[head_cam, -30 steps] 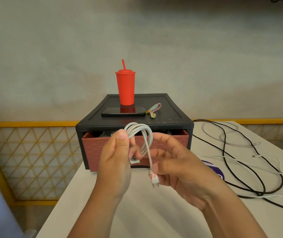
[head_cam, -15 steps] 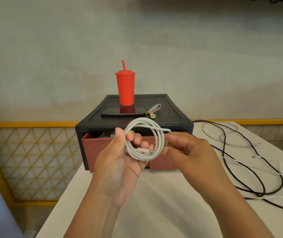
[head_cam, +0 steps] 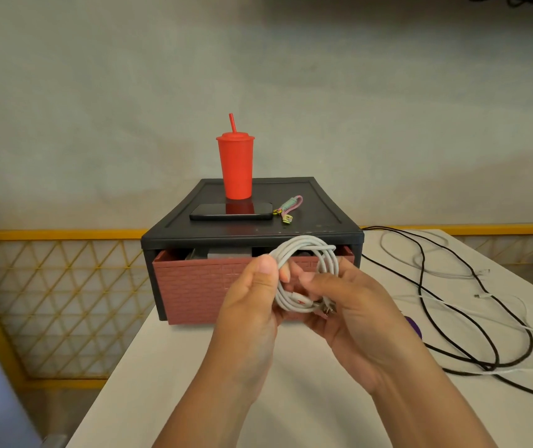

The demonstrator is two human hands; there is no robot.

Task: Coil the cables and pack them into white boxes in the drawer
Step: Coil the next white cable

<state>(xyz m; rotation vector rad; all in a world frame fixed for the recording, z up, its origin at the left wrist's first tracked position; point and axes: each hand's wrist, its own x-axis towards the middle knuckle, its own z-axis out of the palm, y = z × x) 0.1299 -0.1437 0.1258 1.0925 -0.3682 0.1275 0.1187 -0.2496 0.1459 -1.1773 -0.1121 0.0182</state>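
A coiled white cable (head_cam: 307,250) hangs in the air in front of the drawer. My left hand (head_cam: 252,295) pinches the coil's left side between thumb and fingers. My right hand (head_cam: 349,295) grips its lower right side, where the plug ends stick out. Behind them stands a black drawer unit (head_cam: 258,234) with its brick-red drawer (head_cam: 194,286) pulled slightly out. Pale boxes show just inside the drawer, mostly hidden. A loose black cable (head_cam: 426,305) and loose white cables (head_cam: 446,300) lie tangled on the white table (head_cam: 148,376) to the right.
On the drawer unit stand a red cup with a straw (head_cam: 236,166), a black phone (head_cam: 231,211) and a small keychain (head_cam: 289,209). The table's left edge drops off beside a yellow lattice railing (head_cam: 55,286). A wall rises behind.
The loose plug end has been wound in. The coil is tighter and has shifted right and slightly down, and my right hand has moved in under it and now grips its lower side.
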